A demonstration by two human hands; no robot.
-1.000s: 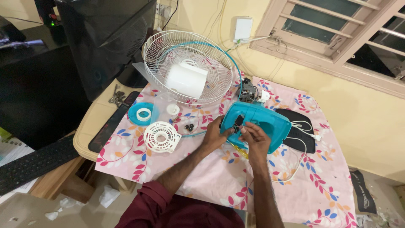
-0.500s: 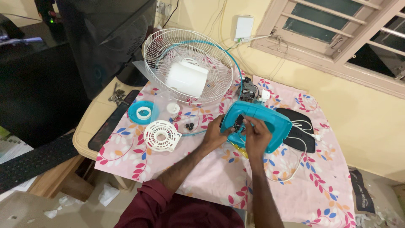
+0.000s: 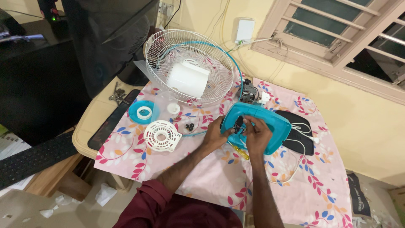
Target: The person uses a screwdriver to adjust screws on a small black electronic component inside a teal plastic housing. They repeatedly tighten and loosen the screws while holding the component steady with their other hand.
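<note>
Steadied at centre table by left hand (image 3: 216,134) clamped on its edge, turquoise fan base (image 3: 270,123) probed by right hand (image 3: 257,133), fingertips pinched on dark part; fan guard (image 3: 190,63) parked at eleven o'clock.

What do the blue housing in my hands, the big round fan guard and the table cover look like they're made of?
Blue housing, held by the left hand and right hand: probably moulded plastic, smooth with a slight sheen and rounded corners.
Fan guard: thin white wires, likely coated metal.
Table cover: pink floral sheet that drapes over the edge; cloth or soft vinyl, hard to tell.
</note>
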